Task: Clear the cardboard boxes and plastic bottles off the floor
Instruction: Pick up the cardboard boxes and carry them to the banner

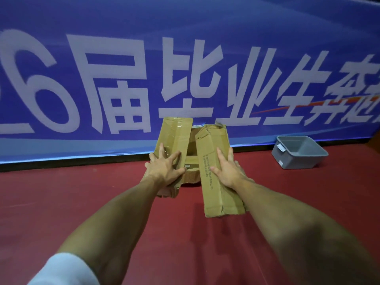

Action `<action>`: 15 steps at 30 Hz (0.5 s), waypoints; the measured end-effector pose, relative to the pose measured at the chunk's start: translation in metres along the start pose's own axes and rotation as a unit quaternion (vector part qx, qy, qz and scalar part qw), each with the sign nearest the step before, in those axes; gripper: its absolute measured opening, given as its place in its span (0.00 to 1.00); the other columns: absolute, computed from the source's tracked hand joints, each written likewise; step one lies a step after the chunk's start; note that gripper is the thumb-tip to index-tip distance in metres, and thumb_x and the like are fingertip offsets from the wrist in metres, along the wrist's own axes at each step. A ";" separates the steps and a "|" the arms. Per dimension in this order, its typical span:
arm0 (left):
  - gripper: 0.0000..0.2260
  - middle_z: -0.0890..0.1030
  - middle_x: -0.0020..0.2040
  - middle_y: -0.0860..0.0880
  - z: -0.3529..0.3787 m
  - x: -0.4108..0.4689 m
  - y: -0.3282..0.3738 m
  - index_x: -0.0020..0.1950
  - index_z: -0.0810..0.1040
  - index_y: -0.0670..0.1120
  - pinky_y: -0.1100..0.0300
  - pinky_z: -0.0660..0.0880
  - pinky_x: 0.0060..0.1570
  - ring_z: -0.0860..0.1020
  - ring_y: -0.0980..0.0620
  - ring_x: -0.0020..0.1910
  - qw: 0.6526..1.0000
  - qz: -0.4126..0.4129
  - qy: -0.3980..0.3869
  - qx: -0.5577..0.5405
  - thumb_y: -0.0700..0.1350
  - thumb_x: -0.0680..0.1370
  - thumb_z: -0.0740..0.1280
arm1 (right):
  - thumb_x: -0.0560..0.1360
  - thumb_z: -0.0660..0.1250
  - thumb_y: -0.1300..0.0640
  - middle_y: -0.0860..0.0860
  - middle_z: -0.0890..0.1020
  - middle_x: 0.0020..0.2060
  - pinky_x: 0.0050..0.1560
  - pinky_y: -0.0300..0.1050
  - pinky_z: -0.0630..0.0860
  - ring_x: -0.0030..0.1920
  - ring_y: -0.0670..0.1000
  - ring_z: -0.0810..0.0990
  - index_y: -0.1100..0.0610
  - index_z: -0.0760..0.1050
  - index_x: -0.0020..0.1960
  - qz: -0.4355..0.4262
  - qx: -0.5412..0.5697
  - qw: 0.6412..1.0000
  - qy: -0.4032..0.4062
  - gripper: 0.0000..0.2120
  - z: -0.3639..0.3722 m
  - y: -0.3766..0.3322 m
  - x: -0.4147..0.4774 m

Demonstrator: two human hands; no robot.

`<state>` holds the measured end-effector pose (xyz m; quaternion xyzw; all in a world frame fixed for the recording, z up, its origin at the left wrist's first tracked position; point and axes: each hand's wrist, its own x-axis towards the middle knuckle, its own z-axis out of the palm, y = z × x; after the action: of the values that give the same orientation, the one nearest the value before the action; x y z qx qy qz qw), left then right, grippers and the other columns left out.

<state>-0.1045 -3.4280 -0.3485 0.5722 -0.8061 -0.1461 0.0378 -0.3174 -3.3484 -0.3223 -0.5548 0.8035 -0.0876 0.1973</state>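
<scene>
Illegible print (pixel 206 171) on cardboard box (pixel 218 145)

Both bare forearms reach forward, the left hand (pixel 164 168) clasping one flap of the box (pixel 214 192) with fingers splayed, the right hand (pixel 227 171) gripping the other flap's edge, thumb on top.
</scene>
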 end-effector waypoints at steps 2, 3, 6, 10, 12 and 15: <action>0.32 0.38 0.81 0.46 -0.003 0.026 -0.004 0.79 0.55 0.65 0.39 0.64 0.67 0.55 0.35 0.75 1.000 -0.008 -0.013 -0.015 0.70 0.76 0.59 | 0.83 0.59 0.45 0.54 0.31 0.78 0.76 0.60 0.57 0.79 0.66 0.52 0.43 0.37 0.81 0.004 -0.012 1.000 -0.004 0.37 -0.006 -0.002 0.031; 0.32 0.38 0.81 0.46 -0.004 0.038 -0.008 0.79 0.55 0.65 0.38 0.64 0.67 0.55 0.35 0.75 1.000 -0.012 -0.019 -0.017 0.70 0.77 0.59 | 0.83 0.59 0.44 0.54 0.31 0.78 0.76 0.60 0.57 0.79 0.66 0.52 0.43 0.37 0.81 0.012 -0.011 1.000 -0.009 0.37 -0.008 -0.002 0.044; 0.33 0.39 0.82 0.48 -0.008 0.079 -0.018 0.79 0.54 0.65 0.36 0.63 0.68 0.55 0.33 0.75 1.000 -0.014 -0.022 0.002 0.70 0.76 0.59 | 0.83 0.59 0.44 0.54 0.31 0.78 0.76 0.60 0.56 0.79 0.66 0.52 0.43 0.37 0.81 0.009 -0.005 1.000 -0.011 0.37 -0.013 -0.004 0.088; 0.34 0.41 0.82 0.49 -0.011 0.138 -0.016 0.79 0.50 0.66 0.35 0.64 0.68 0.55 0.33 0.75 0.999 -0.037 -0.020 -0.009 0.70 0.76 0.59 | 0.83 0.58 0.43 0.54 0.31 0.78 0.76 0.59 0.58 0.79 0.66 0.51 0.42 0.37 0.81 0.002 -0.018 0.999 -0.035 0.37 -0.015 0.000 0.148; 0.34 0.41 0.82 0.48 -0.009 0.167 -0.011 0.79 0.49 0.67 0.36 0.64 0.68 0.56 0.34 0.75 0.999 -0.038 -0.017 -0.009 0.70 0.76 0.60 | 0.83 0.59 0.43 0.54 0.31 0.78 0.76 0.59 0.58 0.79 0.65 0.52 0.42 0.37 0.81 -0.012 -0.025 0.998 -0.049 0.37 -0.020 0.004 0.184; 0.34 0.40 0.82 0.47 -0.011 0.217 -0.003 0.79 0.49 0.67 0.36 0.63 0.68 0.55 0.34 0.75 0.999 -0.044 -0.025 -0.003 0.69 0.77 0.60 | 0.83 0.59 0.42 0.55 0.34 0.79 0.76 0.59 0.59 0.79 0.64 0.54 0.42 0.38 0.81 -0.029 -0.028 0.998 -0.046 0.37 -0.043 0.014 0.242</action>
<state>-0.1736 -3.6337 -0.3622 0.6030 -0.7806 -0.1640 0.0129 -0.4213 -3.5704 -0.3410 -0.5866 0.7794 -0.0451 0.2153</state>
